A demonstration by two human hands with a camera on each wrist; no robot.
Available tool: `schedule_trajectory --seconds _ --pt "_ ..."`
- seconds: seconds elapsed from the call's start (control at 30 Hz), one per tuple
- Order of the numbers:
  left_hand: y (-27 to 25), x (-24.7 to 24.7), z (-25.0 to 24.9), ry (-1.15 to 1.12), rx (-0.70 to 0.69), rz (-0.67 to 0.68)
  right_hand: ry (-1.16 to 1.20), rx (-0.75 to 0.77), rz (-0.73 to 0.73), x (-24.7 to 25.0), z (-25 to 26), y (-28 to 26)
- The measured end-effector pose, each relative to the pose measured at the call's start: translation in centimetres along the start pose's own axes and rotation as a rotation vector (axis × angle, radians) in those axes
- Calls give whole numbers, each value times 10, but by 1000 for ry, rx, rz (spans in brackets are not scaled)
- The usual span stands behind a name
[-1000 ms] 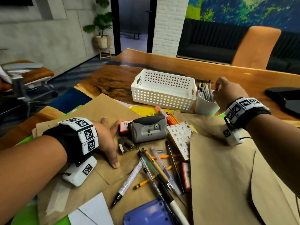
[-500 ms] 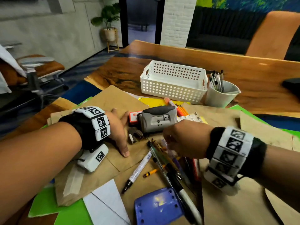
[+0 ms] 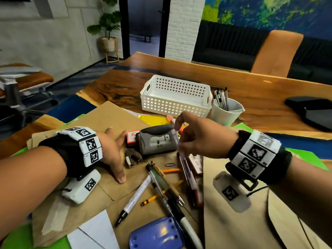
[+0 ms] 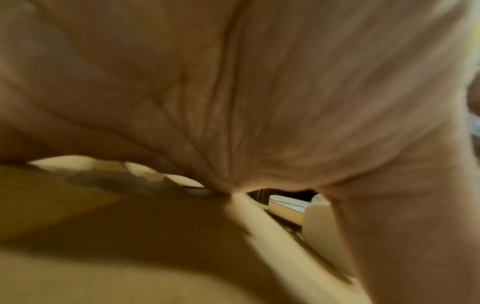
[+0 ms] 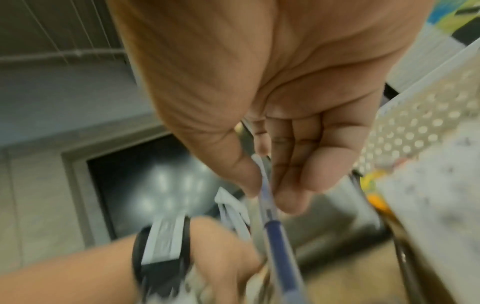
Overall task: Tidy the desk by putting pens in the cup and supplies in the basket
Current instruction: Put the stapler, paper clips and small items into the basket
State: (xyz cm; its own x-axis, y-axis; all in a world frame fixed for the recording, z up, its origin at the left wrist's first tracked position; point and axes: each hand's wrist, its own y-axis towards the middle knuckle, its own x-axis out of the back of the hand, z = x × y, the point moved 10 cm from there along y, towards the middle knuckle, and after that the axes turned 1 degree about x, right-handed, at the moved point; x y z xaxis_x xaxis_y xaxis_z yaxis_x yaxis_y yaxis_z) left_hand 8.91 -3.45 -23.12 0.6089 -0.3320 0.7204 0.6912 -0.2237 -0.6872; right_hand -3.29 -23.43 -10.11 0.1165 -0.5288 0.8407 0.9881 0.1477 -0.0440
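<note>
**Right hand lifts a blue pen above the clutter; left hand lies flat on the paper**

The right hand (image 3: 201, 139) is raised over the desk in front of the grey hole punch (image 3: 156, 139). Its thumb and fingers (image 5: 291, 185) pinch a blue-and-clear pen (image 5: 272, 222) near one end, and the barrel slants down toward the pile below; in the head view the pen is motion-blurred. The index finger sticks up, away from the pinch.

The left hand (image 3: 111, 150) lies palm down on a sheet of brown paper (image 3: 100, 123), fingers straight and spread, holding nothing. Its fingertips come close to a small red-and-white box (image 3: 132, 136) just left of the hole punch. A staple remover (image 3: 132, 158) sits just beside the thumb.

The white cup (image 3: 227, 112) stands behind the right hand, just beside the right end of the white perforated basket (image 3: 175, 103), and already holds several pens standing upright. No contents show inside the basket from here.

Still loose on the brown paper, between the two hands and nearer the camera, lie a white marker (image 3: 133, 198), a green-barrelled pen (image 3: 160, 178), a yellow pencil (image 3: 156, 197), a paper clip (image 3: 170, 165) and a blue plastic item (image 3: 156, 234) at the lower edge. The left wrist view shows only the palm pressed near the paper.
</note>
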Motion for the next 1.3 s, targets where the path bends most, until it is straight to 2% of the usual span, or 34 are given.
schedule_trajectory --seconds 0.1,0.2,0.23,0.27,0.33,0.5,0.63,0.7,0.8,0.83,0.9,1.0,1.07,1.2,1.3 --pt "-2 0 -4 3 -10 13 73 -41 -362 84 -28 -13" --pt "-4 1 -5 26 2 3 -74 -69 -795 161 -69 -34" --pt "-5 2 -5 35 3 1 -119 -117 -892 177 -85 -39" --pt "-6 3 -5 42 4 -1 -141 -175 -943 186 -102 -41" --pt "-9 4 -5 61 7 -4 -159 -287 -952 193 -131 -39" --pt "-11 5 -6 89 14 -11 -196 -436 -839 177 -177 -23" --pt "-10 5 -7 68 3 -5 -258 -458 -680 156 -182 -8" --pt "-8 4 -6 52 0 0 -435 -388 -702 146 -162 -9" --pt "-5 3 -5 37 2 15 -666 -103 -712 112 -87 -14" --pt "-5 2 -4 37 5 18 -631 -13 -651 97 -62 -15" --pt "-3 2 -3 40 11 19 -494 41 -361 56 -31 -11" --pt "-3 3 -3 52 22 9 -482 -64 160 -17 -15 -8" --pt "-3 2 -2 50 24 15 -573 -110 318 -49 -13 -9" --pt "-3 2 -2 43 22 12 -683 -155 344 -74 -9 -8" --pt "-5 3 -1 54 27 -2 -492 -163 250 -62 0 -10"
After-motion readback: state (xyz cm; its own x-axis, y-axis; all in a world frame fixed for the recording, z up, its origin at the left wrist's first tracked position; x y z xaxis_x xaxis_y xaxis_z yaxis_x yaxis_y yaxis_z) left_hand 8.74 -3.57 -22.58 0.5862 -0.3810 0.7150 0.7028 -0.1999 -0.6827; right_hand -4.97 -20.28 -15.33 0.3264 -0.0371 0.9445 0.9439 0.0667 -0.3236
